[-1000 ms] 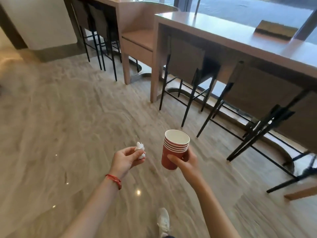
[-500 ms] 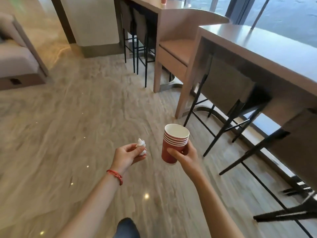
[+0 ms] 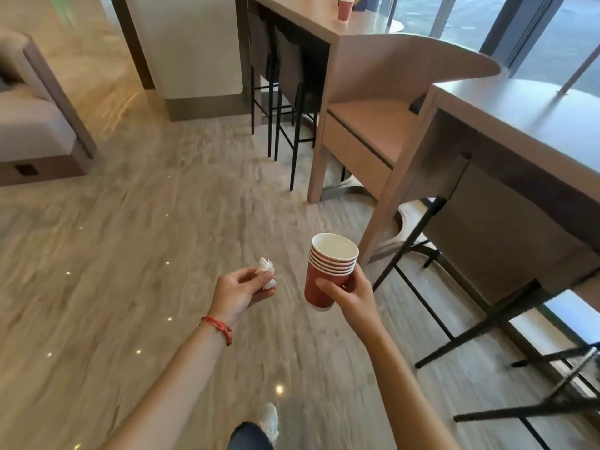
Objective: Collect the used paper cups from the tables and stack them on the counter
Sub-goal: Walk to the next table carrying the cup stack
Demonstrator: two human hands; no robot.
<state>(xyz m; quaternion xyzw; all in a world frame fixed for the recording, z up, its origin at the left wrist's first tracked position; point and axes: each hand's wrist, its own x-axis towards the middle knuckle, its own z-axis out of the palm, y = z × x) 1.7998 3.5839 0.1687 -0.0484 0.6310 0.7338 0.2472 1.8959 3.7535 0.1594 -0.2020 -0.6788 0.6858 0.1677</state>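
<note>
My right hand [image 3: 349, 295] grips a stack of several nested red paper cups [image 3: 328, 271], held upright over the floor with its white inside showing. My left hand [image 3: 238, 290] pinches a crumpled white tissue [image 3: 266, 275] a little to the left of the stack. Another red paper cup [image 3: 344, 8] stands alone on the far high table [image 3: 311, 19] at the top of the view.
A nearer high table [image 3: 526, 121] runs along the right, with black-legged stools [image 3: 487, 228] tucked under it. A curved bench seat [image 3: 373, 125] sits between the two tables. A grey sofa [image 3: 35, 118] stands at the left. Open polished floor [image 3: 146, 238] lies ahead.
The view has swung left and moved forward along the tables. The far table with its lone cup has come into sight. Both hands keep their hold.
</note>
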